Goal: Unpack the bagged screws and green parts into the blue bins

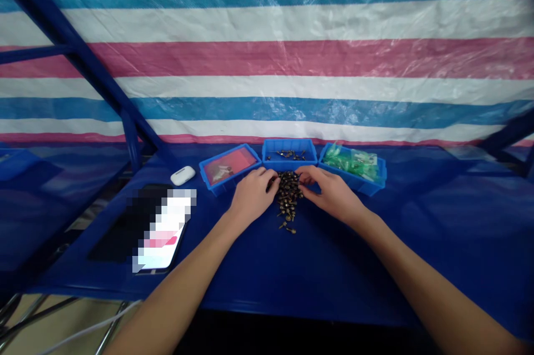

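Note:
A heap of small brass-coloured screws [288, 191] lies on the blue tabletop between my two hands, a few of them spilling toward me. My left hand [255, 191] is at the heap's left edge, with thumb and fingertips brought together at the screws. From the right, my right hand [329, 191] reaches the heap with curled fingers and the thumb close to them. Whatever sits between the fingertips of either hand is too small to make out. Just behind the heap stands a blue bin [289, 164] with several similar screws inside.
Left of centre is a blue bin [211, 183] with a reddish sheet and small pale pieces; a right-hand bin [367, 185] holds green plastic packets. A white earbud case [182, 176] and a lit phone [167, 238] lie left. Behind hangs a striped tarp [292, 60]; blue frame bars flank the table.

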`<act>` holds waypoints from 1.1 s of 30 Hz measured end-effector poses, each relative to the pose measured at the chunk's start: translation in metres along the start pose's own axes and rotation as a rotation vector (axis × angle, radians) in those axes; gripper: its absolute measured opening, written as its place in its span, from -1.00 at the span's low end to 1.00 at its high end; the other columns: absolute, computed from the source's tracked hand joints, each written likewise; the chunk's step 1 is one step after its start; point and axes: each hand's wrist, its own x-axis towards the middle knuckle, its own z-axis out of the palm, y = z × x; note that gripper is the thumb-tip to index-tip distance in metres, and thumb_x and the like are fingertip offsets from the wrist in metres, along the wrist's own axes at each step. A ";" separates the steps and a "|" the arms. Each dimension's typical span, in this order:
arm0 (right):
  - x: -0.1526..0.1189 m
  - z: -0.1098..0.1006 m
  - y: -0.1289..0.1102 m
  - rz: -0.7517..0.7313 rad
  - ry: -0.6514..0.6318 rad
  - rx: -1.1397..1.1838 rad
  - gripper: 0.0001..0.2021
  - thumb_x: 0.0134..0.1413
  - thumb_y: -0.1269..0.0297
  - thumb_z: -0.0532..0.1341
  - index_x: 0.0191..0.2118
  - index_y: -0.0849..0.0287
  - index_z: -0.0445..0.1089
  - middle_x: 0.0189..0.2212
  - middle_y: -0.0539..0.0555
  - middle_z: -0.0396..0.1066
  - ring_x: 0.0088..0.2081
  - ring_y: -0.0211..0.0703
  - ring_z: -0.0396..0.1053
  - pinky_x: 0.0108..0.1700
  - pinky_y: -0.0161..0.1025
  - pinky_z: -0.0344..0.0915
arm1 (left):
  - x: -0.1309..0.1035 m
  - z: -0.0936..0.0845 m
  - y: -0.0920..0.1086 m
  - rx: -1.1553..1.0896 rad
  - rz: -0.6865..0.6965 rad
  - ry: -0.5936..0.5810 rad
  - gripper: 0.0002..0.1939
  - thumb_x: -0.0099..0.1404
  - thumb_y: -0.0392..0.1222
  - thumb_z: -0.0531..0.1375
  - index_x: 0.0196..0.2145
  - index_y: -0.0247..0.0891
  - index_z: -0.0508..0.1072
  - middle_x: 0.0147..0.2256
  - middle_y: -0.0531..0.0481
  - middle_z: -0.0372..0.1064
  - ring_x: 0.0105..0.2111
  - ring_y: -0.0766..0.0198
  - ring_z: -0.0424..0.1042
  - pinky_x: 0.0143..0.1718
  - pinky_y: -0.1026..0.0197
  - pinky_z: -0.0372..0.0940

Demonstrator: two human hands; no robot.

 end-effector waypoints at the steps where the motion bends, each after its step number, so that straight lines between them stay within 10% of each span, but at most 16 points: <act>1: -0.001 0.000 -0.001 -0.004 -0.003 -0.009 -0.67 0.15 0.39 0.15 0.05 0.06 0.26 -0.18 0.07 0.44 -0.18 -0.15 0.45 -0.06 -0.18 0.39 | 0.000 0.000 0.000 0.000 0.000 -0.006 -0.78 0.42 -0.11 0.03 -0.19 -0.15 0.45 -0.25 -0.01 0.42 -0.24 0.21 0.42 -0.26 0.21 0.29; 6: 0.003 -0.003 -0.007 -0.056 -0.011 -0.043 -0.70 0.18 0.36 0.14 0.04 0.05 0.26 -0.16 0.07 0.43 -0.17 -0.15 0.43 -0.09 -0.20 0.39 | 0.000 -0.002 0.000 0.019 0.007 -0.019 -0.79 0.42 -0.12 0.03 -0.17 -0.16 0.45 -0.23 -0.03 0.42 -0.19 0.19 0.42 -0.24 0.21 0.30; 15: 0.026 -0.010 0.010 0.031 0.343 -0.332 -0.69 0.27 0.28 0.09 0.09 0.18 0.29 -0.06 0.19 0.41 0.01 0.06 0.31 0.07 -0.02 0.26 | -0.001 -0.005 0.001 0.065 0.024 -0.012 -0.76 0.43 -0.11 -0.01 -0.16 -0.17 0.44 -0.25 -0.03 0.42 -0.20 0.18 0.41 -0.28 0.21 0.28; 24: 0.003 -0.013 0.008 0.025 -0.180 -0.146 -0.82 0.18 0.13 0.21 -0.29 0.13 0.41 -0.40 0.02 0.43 -0.36 -0.16 0.38 -0.29 -0.25 0.27 | -0.001 -0.006 0.000 0.054 0.031 0.011 -0.77 0.43 -0.10 0.00 -0.16 -0.15 0.43 -0.25 -0.02 0.42 -0.22 0.18 0.41 -0.30 0.21 0.27; 33: 0.002 -0.013 0.009 0.022 -0.282 -0.110 -0.92 0.15 0.28 0.21 -0.29 0.15 0.42 -0.39 0.03 0.43 -0.39 -0.20 0.36 -0.33 -0.28 0.26 | -0.001 -0.004 0.000 0.046 0.020 -0.007 -0.76 0.43 -0.09 0.00 -0.18 -0.16 0.44 -0.25 -0.02 0.41 -0.22 0.20 0.41 -0.29 0.22 0.28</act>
